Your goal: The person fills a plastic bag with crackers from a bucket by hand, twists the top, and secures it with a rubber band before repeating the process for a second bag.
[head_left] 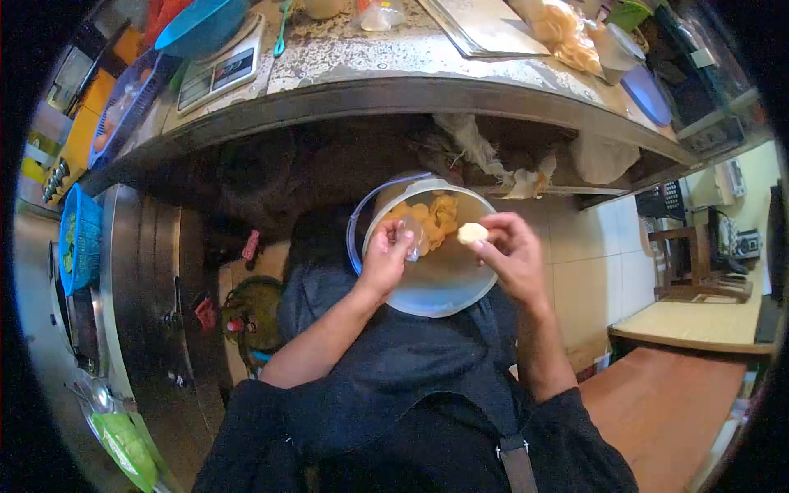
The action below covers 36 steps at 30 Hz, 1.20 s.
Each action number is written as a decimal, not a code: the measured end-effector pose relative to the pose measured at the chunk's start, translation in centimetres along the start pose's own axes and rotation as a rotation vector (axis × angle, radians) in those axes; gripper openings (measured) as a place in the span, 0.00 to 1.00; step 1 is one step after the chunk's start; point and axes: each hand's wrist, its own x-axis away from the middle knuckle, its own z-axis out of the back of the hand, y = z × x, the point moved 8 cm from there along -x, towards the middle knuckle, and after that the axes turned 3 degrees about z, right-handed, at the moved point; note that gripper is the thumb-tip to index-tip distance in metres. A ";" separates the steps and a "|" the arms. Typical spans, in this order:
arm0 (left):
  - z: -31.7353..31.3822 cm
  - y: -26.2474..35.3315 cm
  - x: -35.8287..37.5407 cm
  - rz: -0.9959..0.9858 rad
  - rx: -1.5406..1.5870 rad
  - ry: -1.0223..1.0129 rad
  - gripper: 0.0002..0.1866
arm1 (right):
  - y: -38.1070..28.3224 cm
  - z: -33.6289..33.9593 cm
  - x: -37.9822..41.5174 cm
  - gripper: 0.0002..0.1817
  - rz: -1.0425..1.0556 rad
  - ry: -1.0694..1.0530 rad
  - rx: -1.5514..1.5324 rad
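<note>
On my lap sits a whitish plastic bucket [436, 302] with a blue handle, tilted so that I see into it. Several orange-brown, flat, round pieces [436, 215] lie against its far inner side. My left hand [385, 259] is over the bucket's left rim, its fingers closed on a small clear plastic bag [417, 240]. Over the right rim, my right hand [516, 253] pinches a pale, round, thin piece [472, 233] between thumb and fingers. Whether the clear bag has anything in it is hard to make out.
A worn tabletop [345, 62] runs across ahead, holding a scale [220, 78], a blue bowl [200, 26], papers [481, 29] and a bag of round orange pieces [567, 37]. Dark cabinets [144, 271] stand at left. A reddish-brown bench [670, 390] is at right.
</note>
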 end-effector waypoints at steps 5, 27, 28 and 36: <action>0.2 0.7 0.2 -0.056 -0.017 0.068 0.12 | -15.4 -5.1 7.1 0.09 0.560 -0.378 -0.385; 0.4 0.2 -0.4 -0.108 0.034 0.059 0.09 | 24.8 -8.9 -8.1 0.25 -0.205 -0.516 0.822; 0.6 0.0 -0.5 -0.121 0.026 0.069 0.09 | 26.1 -9.2 -8.2 0.25 -0.173 -0.509 0.788; 0.3 -0.2 -0.5 -0.083 -0.031 0.077 0.12 | 31.6 -8.3 -8.6 0.26 -0.027 -0.512 0.799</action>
